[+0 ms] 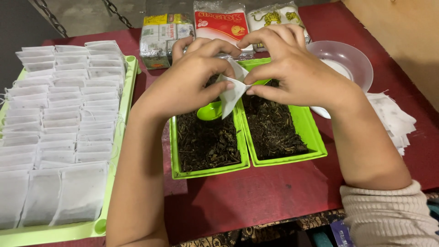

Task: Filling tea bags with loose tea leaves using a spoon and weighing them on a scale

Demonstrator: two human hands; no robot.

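Two hands, left hand [185,84] and right hand [292,68], both pinched shut on one white paper sachet [231,93], held above two green trays [208,171] of dark loose tea; green scoop [209,111] beneath.

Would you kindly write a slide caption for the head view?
Both hands, left hand and right hand, hold a white filter bag open above two green trays of dark loose tea.

Soft, even indoor light from above, moderately bright and slightly warm. Faint shadows fall beneath the forearms onto the red table [256,196], and the clear plastic bowl [352,57] shows mild glare. Focus is sharp centrally, with slight wide-angle stretching and softness toward the edges.
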